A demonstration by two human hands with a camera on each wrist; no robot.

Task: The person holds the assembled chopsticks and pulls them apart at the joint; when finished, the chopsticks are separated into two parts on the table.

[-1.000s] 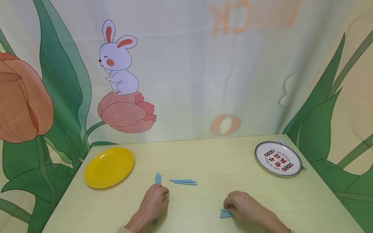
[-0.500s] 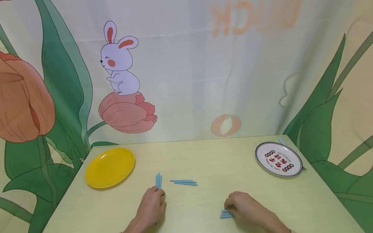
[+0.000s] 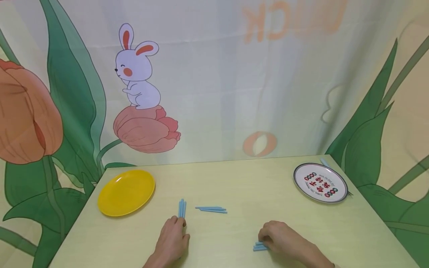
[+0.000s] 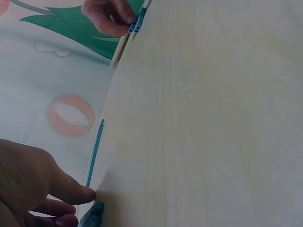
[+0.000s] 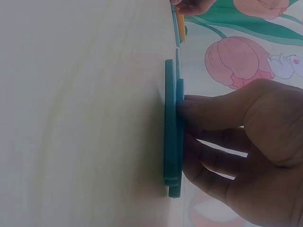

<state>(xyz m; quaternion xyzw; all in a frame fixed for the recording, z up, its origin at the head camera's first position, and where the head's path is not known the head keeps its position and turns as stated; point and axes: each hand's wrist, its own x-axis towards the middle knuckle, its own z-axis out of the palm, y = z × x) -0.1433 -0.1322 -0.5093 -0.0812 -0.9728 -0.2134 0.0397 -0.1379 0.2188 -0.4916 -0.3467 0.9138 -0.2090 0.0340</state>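
In the head view my left hand (image 3: 172,238) is bent over an upright bundle of slim light-blue sticks (image 3: 182,209), their far ends showing beyond its fingers and the rest hidden beneath it. The left wrist view has blue stick ends (image 4: 93,215) right at the thumb and fingertips. My right hand (image 3: 283,240) pinches a short stack of the same blue sticks (image 3: 259,246), lying crosswise. The right wrist view shows the thumb and fingers along the side of that stack (image 5: 173,127). A third small group of blue sticks (image 3: 212,209) lies between the hands, farther back.
A yellow plate (image 3: 126,192) stands at the back left of the pale table (image 3: 234,186). At the back right, a white plate (image 3: 320,182) with red characters has dark tines and a pale blue handle end poking out behind it. A printed curtain (image 3: 214,82) hangs behind.
My left hand has slid back toward me along its bundle, baring more of the sticks' far ends. The right hand has hardly moved. The middle group and the plates stay put.
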